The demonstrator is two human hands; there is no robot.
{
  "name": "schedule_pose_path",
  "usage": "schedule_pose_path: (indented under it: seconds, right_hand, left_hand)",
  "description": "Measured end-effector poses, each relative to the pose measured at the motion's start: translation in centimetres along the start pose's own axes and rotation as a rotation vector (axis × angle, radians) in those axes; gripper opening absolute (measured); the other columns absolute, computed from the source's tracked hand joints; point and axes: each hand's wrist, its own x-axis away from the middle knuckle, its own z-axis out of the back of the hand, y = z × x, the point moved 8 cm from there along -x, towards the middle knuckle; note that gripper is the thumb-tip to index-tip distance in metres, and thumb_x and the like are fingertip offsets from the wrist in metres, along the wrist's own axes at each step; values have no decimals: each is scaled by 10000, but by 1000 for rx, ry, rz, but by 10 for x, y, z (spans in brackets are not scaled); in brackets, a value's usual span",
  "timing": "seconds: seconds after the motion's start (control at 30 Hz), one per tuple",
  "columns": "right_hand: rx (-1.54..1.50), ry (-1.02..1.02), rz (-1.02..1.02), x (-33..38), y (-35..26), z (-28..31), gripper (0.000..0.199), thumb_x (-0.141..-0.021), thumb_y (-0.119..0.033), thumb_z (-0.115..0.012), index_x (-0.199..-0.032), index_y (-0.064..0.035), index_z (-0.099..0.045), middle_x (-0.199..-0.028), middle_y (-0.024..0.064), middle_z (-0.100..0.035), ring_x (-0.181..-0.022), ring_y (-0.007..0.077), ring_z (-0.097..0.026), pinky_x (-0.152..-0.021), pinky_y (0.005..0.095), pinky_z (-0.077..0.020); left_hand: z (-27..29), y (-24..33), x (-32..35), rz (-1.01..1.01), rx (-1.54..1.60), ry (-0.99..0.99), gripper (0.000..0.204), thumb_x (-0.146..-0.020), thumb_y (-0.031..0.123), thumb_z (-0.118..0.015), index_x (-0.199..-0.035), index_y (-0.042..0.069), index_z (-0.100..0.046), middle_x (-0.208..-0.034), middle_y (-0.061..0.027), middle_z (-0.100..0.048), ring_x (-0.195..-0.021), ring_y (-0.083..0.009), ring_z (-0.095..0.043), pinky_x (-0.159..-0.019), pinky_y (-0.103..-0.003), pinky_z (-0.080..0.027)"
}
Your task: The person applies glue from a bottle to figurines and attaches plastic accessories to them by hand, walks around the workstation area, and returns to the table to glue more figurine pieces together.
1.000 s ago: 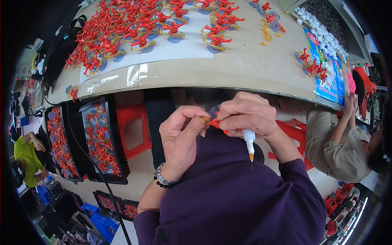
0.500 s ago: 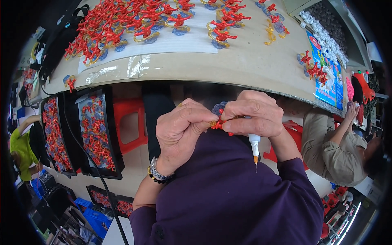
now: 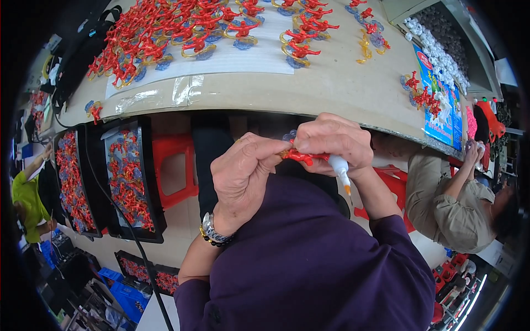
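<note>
Far side taken up by a long beige table (image 3: 331, 88), crowded with finished red figurines on blue bases with yellow rings (image 3: 165, 33) — many rows already done, judging by the spread. Near left, below the table edge, two black trays (image 3: 138, 182) filled with more of the same red-and-blue pieces. At far right, a small loose cluster of red figures (image 3: 422, 96) beside a blue printed sheet (image 3: 441, 110), seemingly waiting. So: a large share apparently assembled, one piece in work, a handful left.

Near the middle, over a purple sleeve, left hand (image 3: 243, 176) curled shut, fingers (image 3: 270, 151) pinching one end of a small red figurine (image 3: 301, 157), held in the air just below the table edge. Right hand (image 3: 334, 143) closed too — thumb and forefinger on the other end of the same figurine, remaining fingers wrapped round a small white glue bottle (image 3: 341, 168) with its orange tip pointing down and near. Bottle tip clear of the figurine, not touching.
</note>
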Motion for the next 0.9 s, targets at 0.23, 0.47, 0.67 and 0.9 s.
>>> schedule_pose_path:
  seconds: [0.23,0.47,0.67,0.9]
  right_hand:
    - [-125,50,-124,10,16,-4,265,-688,3,-738,-947,13,-682,-872,151,-678,-673,227,-641,-574,289,-499]
    - [-146,122,-230,13,22,-7,283,-625,82,-735,-890,10,-665,-866,122,-689,-725,215,-666,-627,286,-533]
    - [-137,97,-188,14,21,-8,309,-637,68,-771,-911,1,-642,-838,127,-686,-695,205,-661,-605,281,-520]
    - [-22,7,-94,6,3,-5,356,-613,3,-829,-909,-70,-644,-813,86,-678,-607,185,-605,-526,261,-445]
  left_hand:
    - [0,4,-2,-122,-172,46,187,-792,-17,-712,-974,11,-682,-809,-92,-675,-683,-206,-622,-621,-285,-482]
    - [0,2,-2,-114,-251,58,182,-812,9,-712,-991,14,-677,-806,-85,-665,-645,-179,-586,-571,-260,-456]
    - [-1,3,0,-166,-260,83,184,-824,0,-700,-1006,14,-679,-807,-84,-659,-617,-158,-558,-520,-251,-436]
    - [-1,6,4,-241,-249,125,231,-788,-60,-701,-1006,16,-688,-832,-96,-667,-626,-162,-560,-491,-237,-440]
